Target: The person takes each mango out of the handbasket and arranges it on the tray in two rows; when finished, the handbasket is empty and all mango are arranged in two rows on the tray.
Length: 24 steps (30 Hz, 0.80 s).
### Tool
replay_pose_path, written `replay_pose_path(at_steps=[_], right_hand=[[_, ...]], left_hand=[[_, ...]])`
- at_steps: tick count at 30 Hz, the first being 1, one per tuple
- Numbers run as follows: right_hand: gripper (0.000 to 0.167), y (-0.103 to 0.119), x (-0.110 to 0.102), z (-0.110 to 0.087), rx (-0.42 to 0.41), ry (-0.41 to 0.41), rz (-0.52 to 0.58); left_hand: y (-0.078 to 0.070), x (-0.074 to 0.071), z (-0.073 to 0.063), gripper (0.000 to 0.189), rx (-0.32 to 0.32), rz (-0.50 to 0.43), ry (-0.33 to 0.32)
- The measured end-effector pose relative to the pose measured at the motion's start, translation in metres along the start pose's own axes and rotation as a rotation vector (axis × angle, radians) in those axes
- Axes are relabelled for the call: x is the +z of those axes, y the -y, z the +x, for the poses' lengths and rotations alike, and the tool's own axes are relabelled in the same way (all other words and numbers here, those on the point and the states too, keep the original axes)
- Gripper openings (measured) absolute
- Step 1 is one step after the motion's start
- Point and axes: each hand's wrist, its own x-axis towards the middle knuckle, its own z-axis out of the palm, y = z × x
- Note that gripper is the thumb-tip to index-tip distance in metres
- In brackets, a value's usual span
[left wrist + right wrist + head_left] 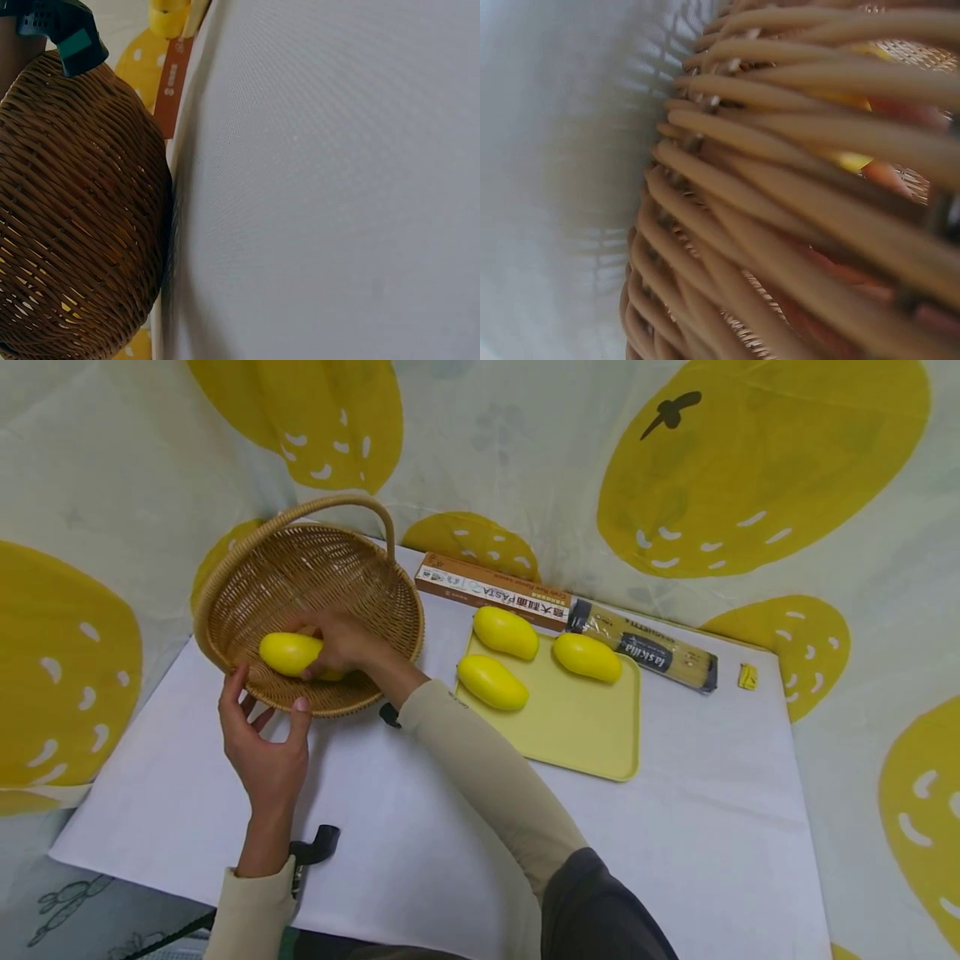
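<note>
A wicker basket (348,556) with an arched handle stands at the left of the table, its mouth facing me. Inside it, my right hand (341,642) grips the right end of a yellow mango (288,653). More yellow shows beneath that hand; whether it is a second mango I cannot tell. My left hand (266,760) holds the basket's near rim, thumb and fingers spread apart. The left wrist view has the basket's woven side (75,187) but not the left hand. Through the blurred weave (780,150) in the right wrist view, bits of finger and yellow show.
Right of the basket lies a yellow tray (577,727) with three mangoes (493,682) on its far part. Behind it are a pasta box (491,589) and a spaghetti packet (645,647). A small yellow packet (747,677) lies at the right. A patterned cloth hangs behind.
</note>
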Motion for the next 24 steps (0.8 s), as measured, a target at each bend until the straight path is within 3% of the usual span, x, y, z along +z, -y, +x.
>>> replay_pose_path(at_steps=[4,10,17,20,24], right_hand=[[0.073,-0.002,0.000,-0.001,-0.027,0.016,-0.004],[0.077,-0.004,-0.003,-0.006,-0.068,-0.003,0.018],[0.076,-0.004,-0.008,-0.017,-0.174,-0.073,0.060],[0.076,-0.004,-0.009,-0.022,-0.199,-0.103,0.083],[0.076,-0.003,-0.012,-0.031,-0.225,-0.140,0.104]], left_hand=[[0.002,0.001,0.000,0.074,-0.003,-0.001,0.002],[-0.012,0.000,-0.001,0.073,0.009,-0.024,0.008],[-0.023,-0.001,-0.001,0.072,0.017,-0.031,0.006],[-0.021,-0.002,-0.002,0.072,0.015,-0.025,0.003],[-0.006,0.000,0.000,0.074,0.009,-0.004,-0.001]])
